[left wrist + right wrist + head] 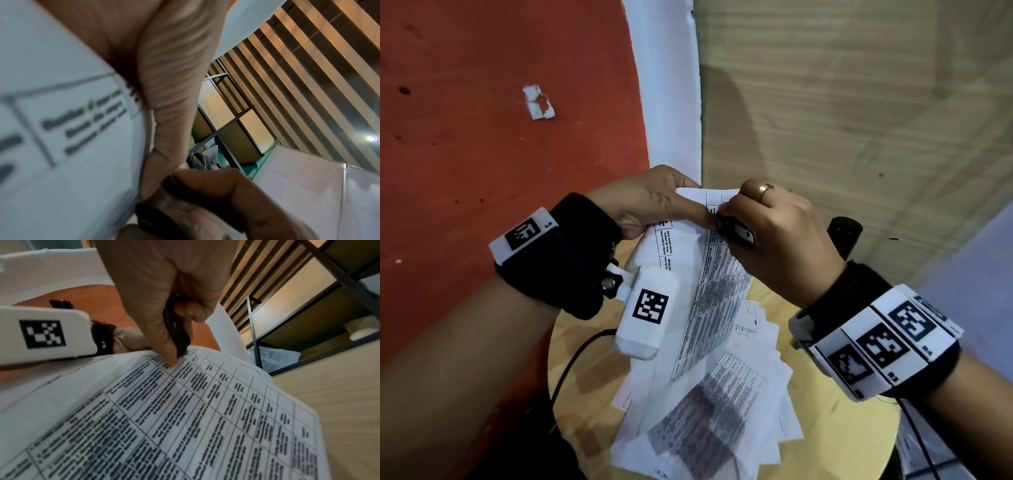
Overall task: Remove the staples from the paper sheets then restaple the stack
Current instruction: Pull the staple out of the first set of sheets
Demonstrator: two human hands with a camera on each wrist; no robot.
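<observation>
My left hand pinches the top corner of a stapled set of printed paper sheets, thumb on the front, and lifts it above the table. My right hand grips a black staple remover and holds its tip against that same corner, right beside my left thumb. In the right wrist view the staple remover touches the sheets at the top of a printed table, with my right hand curled round it. The left wrist view shows my left hand on the paper. The staple itself is hidden.
Several loose printed sheets lie fanned on the round wooden table. A black object stands at the table's far edge behind my right hand. Red floor lies to the left, and a wood-look panel stands behind.
</observation>
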